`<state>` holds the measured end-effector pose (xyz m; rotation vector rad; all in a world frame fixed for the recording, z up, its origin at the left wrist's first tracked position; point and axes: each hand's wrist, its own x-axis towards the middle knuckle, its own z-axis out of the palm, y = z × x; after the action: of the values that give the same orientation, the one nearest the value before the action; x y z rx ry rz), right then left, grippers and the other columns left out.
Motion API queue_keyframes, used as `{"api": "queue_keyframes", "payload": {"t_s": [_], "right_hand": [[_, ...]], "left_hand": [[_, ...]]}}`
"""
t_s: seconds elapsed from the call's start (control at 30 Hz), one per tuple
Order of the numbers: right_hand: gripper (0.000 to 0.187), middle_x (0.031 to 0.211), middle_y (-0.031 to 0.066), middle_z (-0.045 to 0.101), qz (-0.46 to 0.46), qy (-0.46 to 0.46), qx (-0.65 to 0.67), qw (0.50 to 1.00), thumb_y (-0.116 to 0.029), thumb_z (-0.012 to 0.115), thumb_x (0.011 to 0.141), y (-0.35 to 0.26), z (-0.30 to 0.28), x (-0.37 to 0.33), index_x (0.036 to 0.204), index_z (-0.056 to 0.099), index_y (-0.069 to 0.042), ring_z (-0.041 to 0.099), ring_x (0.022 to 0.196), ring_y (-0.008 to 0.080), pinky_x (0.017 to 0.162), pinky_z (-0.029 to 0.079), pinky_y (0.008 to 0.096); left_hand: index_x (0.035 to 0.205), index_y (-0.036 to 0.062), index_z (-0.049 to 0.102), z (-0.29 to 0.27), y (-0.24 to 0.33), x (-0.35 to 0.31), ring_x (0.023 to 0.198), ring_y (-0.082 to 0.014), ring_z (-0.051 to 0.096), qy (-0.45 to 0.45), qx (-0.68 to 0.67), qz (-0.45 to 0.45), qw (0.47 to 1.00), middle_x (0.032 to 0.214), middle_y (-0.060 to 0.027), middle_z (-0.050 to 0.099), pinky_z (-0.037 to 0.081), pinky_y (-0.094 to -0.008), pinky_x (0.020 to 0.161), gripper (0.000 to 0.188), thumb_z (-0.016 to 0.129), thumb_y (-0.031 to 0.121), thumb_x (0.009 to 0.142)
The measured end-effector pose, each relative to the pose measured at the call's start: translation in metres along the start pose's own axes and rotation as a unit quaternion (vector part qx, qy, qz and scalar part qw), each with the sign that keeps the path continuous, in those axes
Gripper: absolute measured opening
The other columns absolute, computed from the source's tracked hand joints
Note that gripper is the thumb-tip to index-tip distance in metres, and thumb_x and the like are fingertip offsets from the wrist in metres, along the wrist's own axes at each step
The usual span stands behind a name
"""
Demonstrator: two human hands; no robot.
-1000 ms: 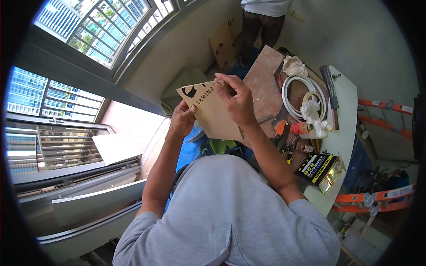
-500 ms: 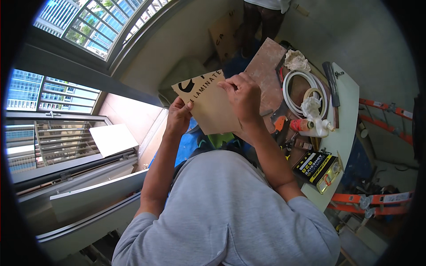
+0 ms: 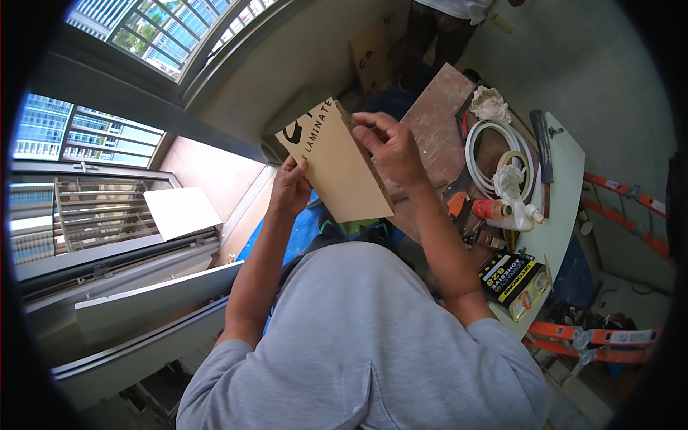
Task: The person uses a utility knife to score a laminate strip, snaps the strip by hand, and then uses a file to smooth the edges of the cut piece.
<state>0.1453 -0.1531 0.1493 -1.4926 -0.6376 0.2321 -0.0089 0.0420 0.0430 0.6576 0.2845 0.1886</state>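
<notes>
1 view only: a head-worn fisheye camera looks steeply down over the wearer's grey shirt (image 3: 358, 344) and forearms, close to both raised hands. It faces ahead toward a window (image 3: 165, 29) at upper left and a white tabletop (image 3: 566, 179) at right. Straight edges bend near the dark round rim.

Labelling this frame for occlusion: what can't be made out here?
- Head view: left hand palm, behind the tan card.
- Right hand fingertips, curled over the card's edge.
- Second person, cut off by the top edge.
- Small tools on the white table, too small to identify.
</notes>
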Motion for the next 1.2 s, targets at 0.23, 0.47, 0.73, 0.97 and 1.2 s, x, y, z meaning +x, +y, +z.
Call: {"api": "queue_keyframes", "payload": {"t_s": [0.23, 0.47, 0.73, 0.97, 1.2], "right_hand": [[0.013, 0.087, 0.0027, 0.072, 0.148, -0.021, 0.094, 0.984, -0.012, 0.072, 0.099, -0.004, 0.016, -0.002, 0.1, 0.074, 0.001, 0.063, 0.075, 0.0054, 0.069, 0.052, 0.0228], [0.016, 0.077, 0.0042, 0.069, 0.02, 0.021, -0.104, 0.994, -0.013, 0.07, 0.1, 0.005, 0.024, 0.0, 0.091, 0.067, 0.0, 0.063, 0.069, 0.009, 0.065, 0.052, 0.0261], [0.036, 0.074, 0.0037, 0.065, 0.231, 0.016, -0.023, 0.973, -0.034, 0.062, 0.106, 0.024, 0.004, 0.001, 0.085, 0.06, -0.006, 0.062, 0.063, 0.0106, 0.061, 0.053, 0.0288], [0.033, 0.105, 0.0067, 0.07, -0.005, -0.039, -0.098, 0.994, -0.017, 0.081, 0.093, -0.009, 0.028, -0.029, 0.119, 0.072, 0.002, 0.068, 0.085, 0.0125, 0.072, 0.055, 0.0276], [0.016, 0.082, 0.0122, 0.069, -0.03, 0.062, -0.241, 0.968, -0.008, 0.085, 0.083, -0.008, 0.036, -0.038, 0.093, 0.077, 0.002, 0.068, 0.071, 0.0233, 0.064, 0.054, 0.0328]], "left_hand": [[0.133, 0.0021, 0.059, -0.011, -0.006, -0.008, 0.112, -0.018, 0.069, 0.009, -0.008, -0.026, 1.0, 0.126, -0.0083, 0.07, 0.055, -0.0318, 0.095, 0.043, 0.074, 0.02, 0.097], [0.132, 0.0031, 0.06, -0.007, -0.011, -0.011, 0.106, -0.0181, 0.071, 0.034, 0.003, -0.017, 0.999, 0.122, -0.0075, 0.071, 0.057, -0.0322, 0.09, 0.042, 0.075, 0.02, 0.096], [0.136, 0.0023, 0.056, -0.01, -0.012, -0.021, 0.11, -0.0203, 0.07, 0.01, -0.021, -0.023, 0.999, 0.126, -0.0087, 0.071, 0.056, -0.0352, 0.096, 0.048, 0.074, 0.024, 0.098], [0.139, 0.004, 0.054, -0.01, -0.016, -0.025, 0.108, -0.0202, 0.071, 0.02, -0.016, -0.003, 1.0, 0.127, -0.0076, 0.069, 0.059, -0.0359, 0.09, 0.05, 0.072, 0.028, 0.099], [0.141, 0.0036, 0.053, -0.018, -0.024, -0.029, 0.124, -0.0226, 0.065, 0.039, -0.01, 0.008, 0.999, 0.136, -0.0082, 0.065, 0.051, -0.0418, 0.106, 0.048, 0.069, 0.023, 0.101]]}}
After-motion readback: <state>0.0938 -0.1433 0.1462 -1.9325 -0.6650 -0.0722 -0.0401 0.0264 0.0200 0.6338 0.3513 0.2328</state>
